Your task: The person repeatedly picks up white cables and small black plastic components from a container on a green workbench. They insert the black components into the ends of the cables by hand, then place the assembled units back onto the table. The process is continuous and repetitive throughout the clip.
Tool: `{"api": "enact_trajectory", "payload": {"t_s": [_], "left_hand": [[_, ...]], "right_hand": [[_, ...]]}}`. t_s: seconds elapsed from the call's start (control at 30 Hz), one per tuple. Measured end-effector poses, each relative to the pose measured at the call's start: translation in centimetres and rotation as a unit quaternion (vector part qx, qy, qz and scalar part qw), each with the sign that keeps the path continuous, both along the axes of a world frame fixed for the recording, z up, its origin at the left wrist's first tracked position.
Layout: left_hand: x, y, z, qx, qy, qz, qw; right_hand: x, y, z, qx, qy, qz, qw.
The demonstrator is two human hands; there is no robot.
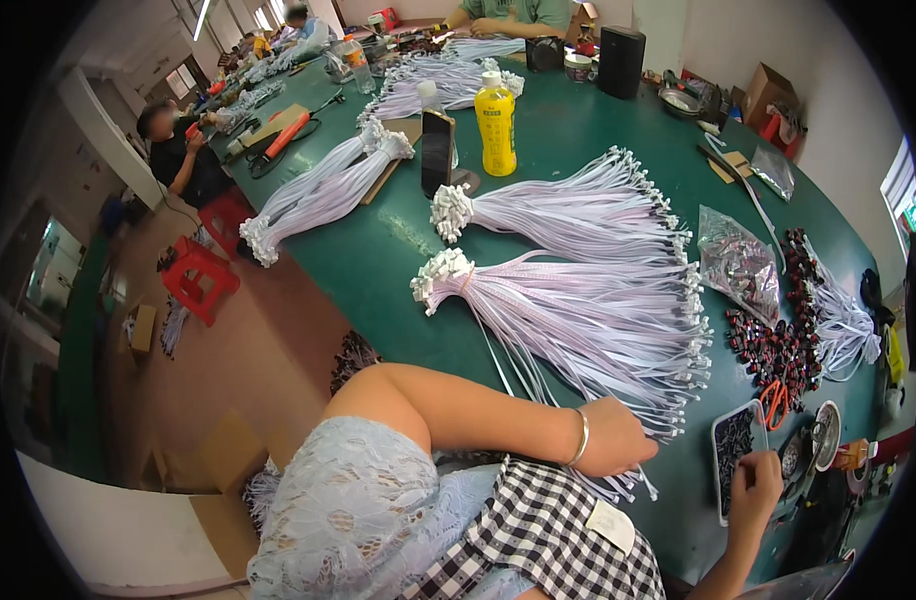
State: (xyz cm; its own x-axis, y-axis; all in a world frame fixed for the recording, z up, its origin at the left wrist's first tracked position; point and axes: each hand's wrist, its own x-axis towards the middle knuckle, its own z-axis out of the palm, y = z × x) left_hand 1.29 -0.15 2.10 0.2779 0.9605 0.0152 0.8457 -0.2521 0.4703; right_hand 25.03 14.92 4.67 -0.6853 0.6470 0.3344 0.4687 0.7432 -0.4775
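Left hand (pixel 613 440), silver bangle at the wrist, is curled loosely over the loose ends of a wire bundle (pixel 578 320) at the near desk (pixel 398 270) edge. Right hand (pixel 756 490) is pinched shut at the near corner of a small tray (pixel 736 452); what it grips cannot be told. Orange scissors (pixel 775 403) lie just beyond.

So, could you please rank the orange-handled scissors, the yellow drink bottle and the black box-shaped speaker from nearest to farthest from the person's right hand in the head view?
From the right hand:
1. Orange-handled scissors, just above the hand, beside the small tray.
2. Yellow drink bottle, mid-table, standing upright.
3. Black box-shaped speaker, at the table's far edge.
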Motion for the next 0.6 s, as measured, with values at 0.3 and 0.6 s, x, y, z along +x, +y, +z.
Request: {"api": "enact_trajectory", "payload": {"t_s": [0.3, 0.6], "left_hand": [[0.2, -0.5, 0.4, 0.065, -0.065, 0.066, 0.994], [0.4, -0.3, -0.8, 0.07, -0.102, 0.054, 0.991]], "right_hand": [[-6.0, -7.2, -3.9, 0.073, 0.039, 0.102, 0.991], [-6.0, -8.1, -4.2, 0.059, 0.018, 0.123, 0.99]]}}
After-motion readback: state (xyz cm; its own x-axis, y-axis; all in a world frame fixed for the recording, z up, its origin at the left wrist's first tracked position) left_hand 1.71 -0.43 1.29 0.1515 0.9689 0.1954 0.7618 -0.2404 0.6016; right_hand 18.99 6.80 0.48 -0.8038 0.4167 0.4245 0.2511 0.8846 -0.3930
